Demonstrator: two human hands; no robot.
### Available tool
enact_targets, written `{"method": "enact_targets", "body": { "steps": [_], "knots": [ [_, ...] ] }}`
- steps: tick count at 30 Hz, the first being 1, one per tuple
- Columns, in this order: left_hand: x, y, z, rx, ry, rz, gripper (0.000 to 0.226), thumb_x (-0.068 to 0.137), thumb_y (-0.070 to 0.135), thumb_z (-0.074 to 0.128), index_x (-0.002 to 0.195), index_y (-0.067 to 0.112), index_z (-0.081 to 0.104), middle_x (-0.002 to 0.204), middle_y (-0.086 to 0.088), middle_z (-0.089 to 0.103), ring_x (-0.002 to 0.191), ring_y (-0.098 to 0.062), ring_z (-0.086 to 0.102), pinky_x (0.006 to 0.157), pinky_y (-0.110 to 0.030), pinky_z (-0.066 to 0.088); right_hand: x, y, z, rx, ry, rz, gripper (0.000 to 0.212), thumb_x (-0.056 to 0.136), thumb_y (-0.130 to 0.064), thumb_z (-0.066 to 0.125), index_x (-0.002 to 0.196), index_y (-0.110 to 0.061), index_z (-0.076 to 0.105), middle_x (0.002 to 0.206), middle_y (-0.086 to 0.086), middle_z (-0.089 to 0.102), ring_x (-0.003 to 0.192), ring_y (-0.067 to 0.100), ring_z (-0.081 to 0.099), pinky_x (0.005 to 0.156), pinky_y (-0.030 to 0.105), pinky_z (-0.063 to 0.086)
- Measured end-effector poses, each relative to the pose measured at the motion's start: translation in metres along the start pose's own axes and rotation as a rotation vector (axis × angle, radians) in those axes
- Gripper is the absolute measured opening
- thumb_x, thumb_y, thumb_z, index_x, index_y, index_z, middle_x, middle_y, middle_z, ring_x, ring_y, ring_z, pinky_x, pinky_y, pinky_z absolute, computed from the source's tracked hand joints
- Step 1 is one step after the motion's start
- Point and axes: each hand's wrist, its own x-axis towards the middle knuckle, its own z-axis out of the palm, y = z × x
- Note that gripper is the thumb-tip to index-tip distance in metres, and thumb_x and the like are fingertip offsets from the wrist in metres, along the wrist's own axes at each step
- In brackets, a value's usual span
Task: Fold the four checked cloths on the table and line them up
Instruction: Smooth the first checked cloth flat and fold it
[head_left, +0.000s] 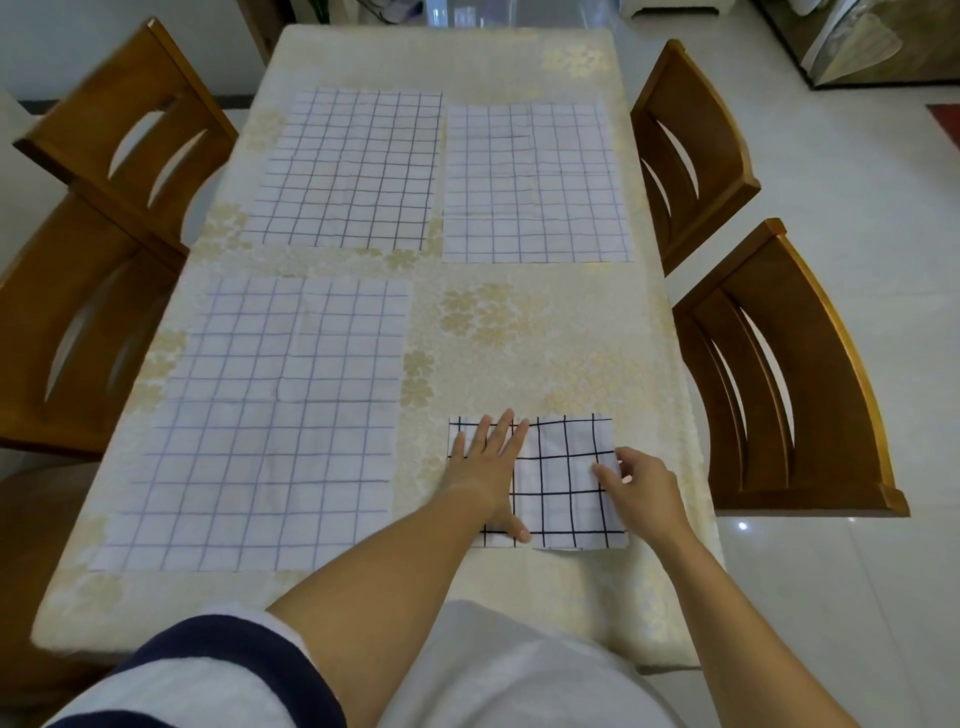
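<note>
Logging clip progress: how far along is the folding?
Nothing finished yet. In hand: the dark-checked cloth, partly folded down small, with the left hand pressing it flat and the right hand pinching its right edge. Left: the near-left cloth, far-left cloth and far-right cloth lie spread flat, unfolded; no line-up yet.

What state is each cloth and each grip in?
Near-right cloth: folded, under both grips.
Near-left cloth: flat, unfolded.
Far-left cloth: flat, unfolded.
Far-right cloth: flat, unfolded.
Left grip: flat, pressing near-right cloth.
Right grip: pinching its right edge.
</note>
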Motion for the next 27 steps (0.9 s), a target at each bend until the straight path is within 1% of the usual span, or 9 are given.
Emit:
{"method": "enact_targets", "body": {
  "steps": [3, 6, 11, 14, 17, 21, 23, 25, 27],
  "knots": [
    [0.002, 0.001, 0.001, 0.007, 0.0, -0.008, 0.158, 0.058, 0.068, 0.085, 0.147, 0.029, -0.04, 0.152, 0.005, -0.049, 0.146, -0.026, -0.036, 0.118, -0.054, -0.014, -0.002, -0.005, 0.001, 0.023, 0.004, -0.007, 0.019, 0.096, -0.027, 0.063, 0.077, -0.029, 0.061, 0.067, -0.01, 0.057, 0.063, 0.009, 0.055, 0.054, 0.022, 0.04],
    [0.003, 0.003, 0.0, 0.01, -0.01, -0.02, 0.159, 0.057, 0.069, 0.085, 0.147, 0.029, -0.039, 0.153, 0.004, -0.048, 0.146, -0.027, -0.035, 0.12, -0.055, -0.012, -0.006, -0.019, 0.005, 0.047, -0.023, -0.045, 0.007, 0.096, -0.026, 0.061, 0.092, -0.029, 0.065, 0.079, -0.007, 0.067, 0.075, 0.011, 0.064, 0.064, 0.032, 0.056],
    [0.0, 0.006, -0.006, 0.039, -0.007, -0.003, 0.158, 0.057, 0.068, 0.085, 0.151, 0.024, -0.034, 0.159, 0.0, -0.04, 0.149, -0.029, -0.029, 0.122, -0.057, -0.006, -0.006, -0.038, 0.013, 0.003, -0.061, -0.121, 0.014, 0.095, -0.025, 0.057, 0.097, -0.015, 0.067, 0.082, 0.005, 0.069, 0.078, 0.022, 0.066, 0.069, 0.039, 0.056],
    [-0.002, 0.001, -0.014, -0.021, -0.01, 0.046, 0.156, 0.058, 0.067, 0.085, 0.154, 0.019, -0.027, 0.162, 0.001, -0.032, 0.151, -0.028, -0.023, 0.123, -0.053, -0.001, -0.008, -0.051, 0.019, -0.015, -0.082, -0.164, 0.01, 0.095, -0.022, 0.056, 0.09, -0.024, 0.064, 0.072, 0.003, 0.065, 0.067, 0.019, 0.062, 0.057, 0.023, 0.048],
    [-0.008, -0.016, -0.02, -0.209, 0.085, 0.15, 0.134, 0.073, 0.055, 0.082, 0.159, 0.019, -0.014, 0.165, 0.006, -0.023, 0.153, -0.022, -0.017, 0.125, -0.043, 0.008, -0.008, -0.065, 0.027, -0.012, -0.104, -0.202, 0.018, 0.095, -0.018, 0.054, 0.092, -0.034, 0.063, 0.065, 0.0, 0.062, 0.058, 0.016, 0.062, 0.051, 0.021, 0.045],
    [-0.019, -0.045, -0.016, -0.415, 0.2, 0.103, 0.094, 0.094, 0.043, 0.067, 0.162, 0.023, 0.004, 0.169, 0.008, -0.003, 0.155, -0.015, -0.001, 0.125, -0.038, 0.016, -0.007, -0.077, 0.044, -0.063, -0.107, -0.21, 0.037, 0.097, -0.018, 0.053, 0.133, -0.013, 0.059, 0.063, -0.001, 0.062, 0.055, 0.008, 0.059, 0.051, 0.012, 0.042],
    [-0.022, -0.056, -0.011, -0.48, 0.208, 0.041, 0.077, 0.101, 0.041, 0.057, 0.161, 0.023, 0.013, 0.168, 0.006, 0.011, 0.154, -0.015, 0.013, 0.124, -0.035, 0.017, -0.009, -0.085, 0.052, -0.091, -0.112, -0.233, 0.038, 0.097, -0.016, 0.053, 0.134, -0.01, 0.057, 0.064, 0.001, 0.06, 0.062, 0.013, 0.059, 0.055, 0.017, 0.045],
    [-0.025, -0.064, -0.007, -0.533, 0.222, -0.01, 0.064, 0.104, 0.035, 0.05, 0.16, 0.021, 0.022, 0.166, 0.003, 0.021, 0.151, -0.016, 0.023, 0.123, -0.033, 0.021, -0.01, -0.093, 0.064, -0.141, -0.126, -0.254, 0.031, 0.096, -0.018, 0.051, 0.124, -0.008, 0.058, 0.067, 0.002, 0.059, 0.069, 0.022, 0.061, 0.066, 0.036, 0.053],
    [-0.027, -0.067, -0.005, -0.593, 0.243, -0.027, 0.053, 0.105, 0.026, 0.047, 0.156, 0.021, 0.033, 0.161, 0.001, 0.034, 0.145, -0.019, 0.036, 0.119, -0.034, 0.03, -0.008, -0.097, 0.079, -0.201, -0.14, -0.252, 0.024, 0.097, -0.023, 0.05, 0.114, -0.007, 0.057, 0.072, 0.003, 0.058, 0.075, 0.026, 0.061, 0.064, 0.038, 0.05]
  ]
}}
